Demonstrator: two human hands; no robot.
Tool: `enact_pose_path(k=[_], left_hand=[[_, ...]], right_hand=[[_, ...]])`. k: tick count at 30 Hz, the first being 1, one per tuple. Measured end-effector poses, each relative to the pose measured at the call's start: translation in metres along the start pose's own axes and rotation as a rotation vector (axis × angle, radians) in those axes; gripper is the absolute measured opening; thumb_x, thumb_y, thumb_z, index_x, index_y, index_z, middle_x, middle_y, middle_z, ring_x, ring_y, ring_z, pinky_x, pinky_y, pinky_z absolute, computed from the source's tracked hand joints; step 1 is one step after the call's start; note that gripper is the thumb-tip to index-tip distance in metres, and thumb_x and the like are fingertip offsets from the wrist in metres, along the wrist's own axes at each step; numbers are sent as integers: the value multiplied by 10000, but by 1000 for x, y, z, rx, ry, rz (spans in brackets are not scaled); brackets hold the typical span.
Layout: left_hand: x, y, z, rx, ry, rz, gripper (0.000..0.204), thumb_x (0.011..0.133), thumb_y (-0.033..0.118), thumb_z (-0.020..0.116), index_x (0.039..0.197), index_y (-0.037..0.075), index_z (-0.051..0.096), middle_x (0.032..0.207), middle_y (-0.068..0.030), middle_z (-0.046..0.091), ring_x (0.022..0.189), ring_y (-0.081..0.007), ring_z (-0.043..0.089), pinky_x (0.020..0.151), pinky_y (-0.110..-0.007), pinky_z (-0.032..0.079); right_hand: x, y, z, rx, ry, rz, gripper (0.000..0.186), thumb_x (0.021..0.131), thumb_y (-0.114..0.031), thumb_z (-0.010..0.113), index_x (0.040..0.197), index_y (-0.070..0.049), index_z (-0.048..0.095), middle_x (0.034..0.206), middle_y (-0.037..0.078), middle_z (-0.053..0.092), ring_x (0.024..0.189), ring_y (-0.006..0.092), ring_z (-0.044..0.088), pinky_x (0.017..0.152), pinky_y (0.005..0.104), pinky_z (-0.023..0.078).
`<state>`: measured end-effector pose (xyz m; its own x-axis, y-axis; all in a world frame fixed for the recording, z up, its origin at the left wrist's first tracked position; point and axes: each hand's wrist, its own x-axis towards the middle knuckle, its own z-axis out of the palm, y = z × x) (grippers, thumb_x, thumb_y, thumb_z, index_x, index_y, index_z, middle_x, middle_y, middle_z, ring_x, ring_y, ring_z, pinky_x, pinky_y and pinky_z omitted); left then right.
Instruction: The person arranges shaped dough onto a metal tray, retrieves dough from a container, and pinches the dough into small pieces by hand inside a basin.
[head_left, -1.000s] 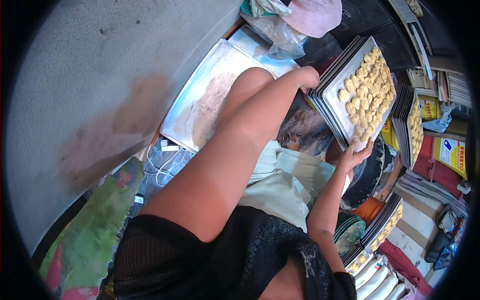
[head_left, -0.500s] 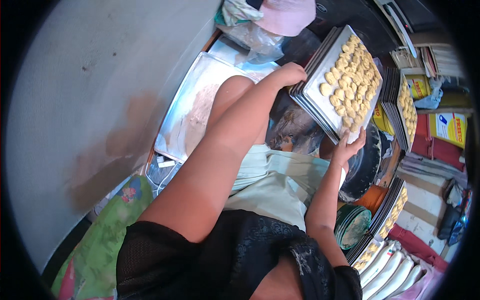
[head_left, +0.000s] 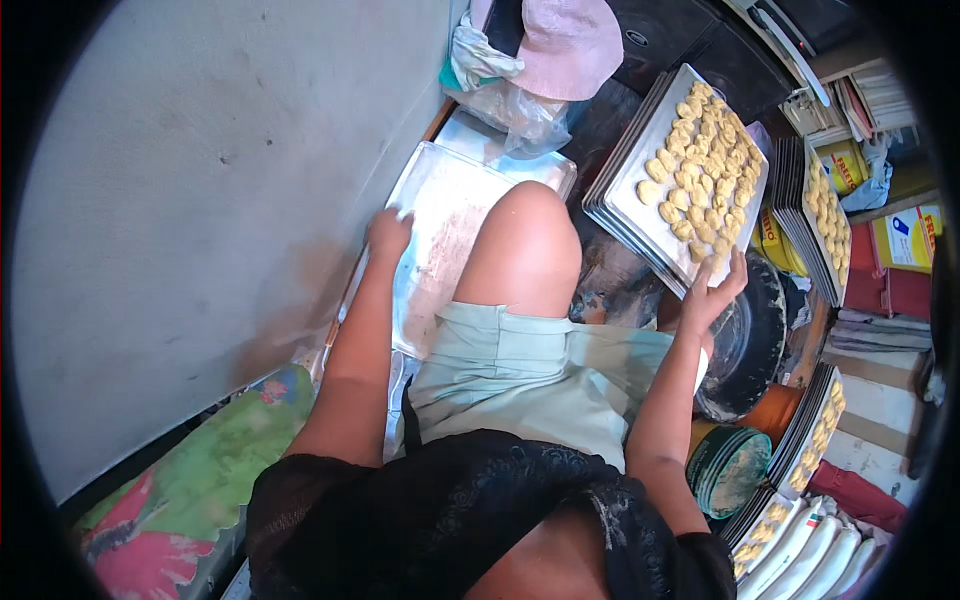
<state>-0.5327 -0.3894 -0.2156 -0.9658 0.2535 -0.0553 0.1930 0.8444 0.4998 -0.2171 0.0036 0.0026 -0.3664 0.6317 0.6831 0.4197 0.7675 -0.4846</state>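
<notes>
My left hand (head_left: 390,233) has its fingers curled on the left rim of a stained, bare metal tray (head_left: 450,175), which lies by the wall with a second tray under its far end. My right hand (head_left: 715,280) grips the near edge of a tilted stack of trays (head_left: 640,220); the top one carries several pale yellow dough pieces (head_left: 705,170). My bare knee (head_left: 520,245) is between the bare tray and the stack.
A plain wall (head_left: 200,200) fills the left. A pink hat (head_left: 570,40) and plastic bag (head_left: 510,120) lie beyond the bare tray. More loaded tray stacks (head_left: 825,225), a black basin (head_left: 740,350), green lids (head_left: 730,470) and white packs (head_left: 800,560) crowd the right. Floral cloth (head_left: 190,470) lies lower left.
My left hand has left the loaded stack and moved left to the bare tray's rim. My right hand stays on the stack. The bare tray now shows more fully.
</notes>
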Motion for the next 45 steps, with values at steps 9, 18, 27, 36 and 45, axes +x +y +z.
enact_pose_path(k=[9, 18, 27, 36, 45], left_hand=[[-89, -30, 22, 297, 13, -267, 750, 724, 384, 746, 1288, 18, 415, 1271, -225, 472, 1194, -368, 454, 989, -467, 394], [-51, -101, 20, -224, -282, -159, 603, 810, 396, 673, 1185, -54, 528, 1128, -250, 585, 988, -316, 583, 837, -408, 458], [-111, 74, -200, -222, 38, 29, 368, 927, 364, 559, 843, 6, 544, 697, -19, 468, 678, -121, 405, 603, -306, 371], [-67, 254, -345, -597, 434, 257, 506, 913, 435, 550, 1094, -37, 578, 962, -112, 611, 893, -198, 551, 798, -332, 448], [23, 447, -221, -1065, -136, 435, 330, 908, 280, 609, 1026, -27, 581, 945, -112, 617, 881, -191, 579, 782, -322, 464]], right_hand=[[-18, 33, -13, -36, -13, 94, 496, 783, -68, 644, 1258, -79, 503, 1290, 199, 449, 1191, 359, 441, 1008, 438, 318], [-16, 45, -31, 36, 69, 194, 518, 796, -114, 631, 1290, -119, 478, 1319, 182, 431, 1229, 349, 410, 1011, 455, 287], [8, 52, -42, 96, 177, 139, 440, 788, -69, 620, 1217, -75, 522, 1230, 184, 490, 1155, 347, 470, 977, 430, 353], [58, -20, 2, 563, -240, 57, 504, 833, -221, 656, 1262, -25, 479, 1240, 208, 483, 1171, 348, 474, 1019, 395, 360], [119, 29, -38, 852, -311, 445, 637, 920, -425, 527, 1331, 37, 377, 1298, 220, 485, 1193, 284, 481, 1009, 357, 354]])
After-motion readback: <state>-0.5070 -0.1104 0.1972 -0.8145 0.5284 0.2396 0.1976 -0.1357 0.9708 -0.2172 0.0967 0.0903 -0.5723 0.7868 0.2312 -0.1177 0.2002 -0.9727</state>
